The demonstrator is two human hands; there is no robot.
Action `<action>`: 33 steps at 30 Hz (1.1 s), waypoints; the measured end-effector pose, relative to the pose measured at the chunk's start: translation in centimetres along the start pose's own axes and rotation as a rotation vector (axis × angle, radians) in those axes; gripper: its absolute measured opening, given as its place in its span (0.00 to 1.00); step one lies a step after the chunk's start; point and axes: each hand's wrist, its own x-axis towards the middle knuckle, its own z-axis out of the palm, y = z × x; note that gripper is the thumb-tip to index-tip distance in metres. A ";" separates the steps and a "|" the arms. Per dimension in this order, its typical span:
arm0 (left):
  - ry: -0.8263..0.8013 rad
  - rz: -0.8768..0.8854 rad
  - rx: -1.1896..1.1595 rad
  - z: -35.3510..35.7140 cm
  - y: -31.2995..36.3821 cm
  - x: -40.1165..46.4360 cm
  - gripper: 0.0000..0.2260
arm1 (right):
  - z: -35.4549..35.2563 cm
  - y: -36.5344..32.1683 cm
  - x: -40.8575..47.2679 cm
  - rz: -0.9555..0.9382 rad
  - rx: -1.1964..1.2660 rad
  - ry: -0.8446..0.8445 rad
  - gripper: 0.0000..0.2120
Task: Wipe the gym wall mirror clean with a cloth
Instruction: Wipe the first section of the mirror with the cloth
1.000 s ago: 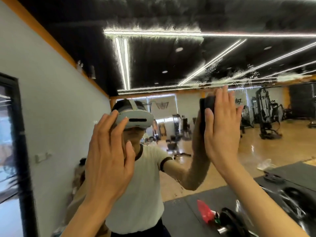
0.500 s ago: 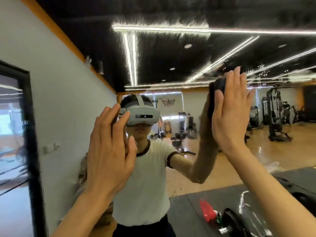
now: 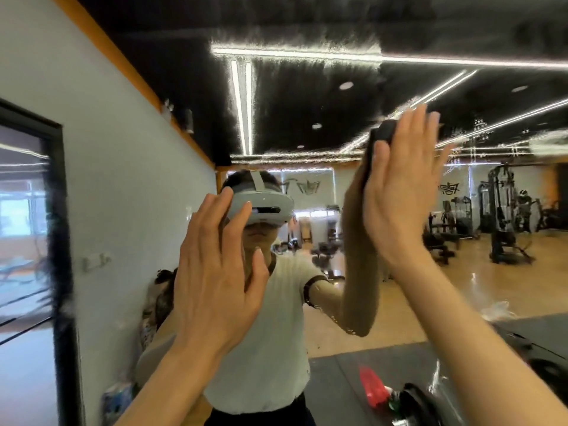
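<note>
Both hands are raised flat toward the mirror (image 3: 307,96), which fills almost the whole view and reflects a dark ceiling with strip lights (image 3: 242,103), a wooden gym floor and weight machines (image 3: 504,216) far back on the right. Streaks and smears of moisture blur the upper glass around the light reflections and lower right over the floor.

The person's reflection (image 3: 264,333), in a white T-shirt with a white headset, stands at the centre of the glass, partly covered by the left hand. A white wall with an orange top band runs along the left, with a dark-framed doorway (image 3: 58,241) at the far left.

The right hand (image 3: 399,192) is up at the right of centre, fingers straight and together, palm pressing a dark cloth (image 3: 379,139) against the glass; only the cloth's upper and left edge shows past the fingers. The left hand (image 3: 215,278) is lower and left of centre, fingers straight and slightly spread, holding nothing; whether it touches the glass cannot be told.

Low on the right, reflected on a dark floor mat (image 3: 338,382), lie a black weight plate (image 3: 421,407) and a small red object (image 3: 373,385) beside it.
</note>
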 end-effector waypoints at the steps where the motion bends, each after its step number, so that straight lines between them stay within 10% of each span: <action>1: -0.001 -0.003 0.001 0.0 0.0 0.0 0.26 | 0.6 -2.1 -0.5 -0.047 0.008 0.004 0.26; 6: 0.011 0.004 0.002 0.0 0.1 0.0 0.25 | 3.2 -7.7 -2.8 -0.553 0.044 -0.098 0.26; 14: -0.011 -0.003 0.014 -0.1 0.2 0.0 0.26 | -0.5 3.3 -1.1 -0.003 0.012 -0.008 0.26; 21: 0.002 0.006 0.011 0.0 0.0 -0.2 0.25 | 1.6 -5.4 -8.2 -0.457 0.041 -0.112 0.26; 29: 0.002 0.011 -0.005 -0.3 0.1 -0.1 0.25 | -1.1 3.2 -6.6 0.078 -0.010 -0.024 0.27; 33: -0.006 0.005 -0.011 -0.3 0.1 0.0 0.25 | 0.9 -4.3 -10.1 -0.227 0.029 -0.092 0.27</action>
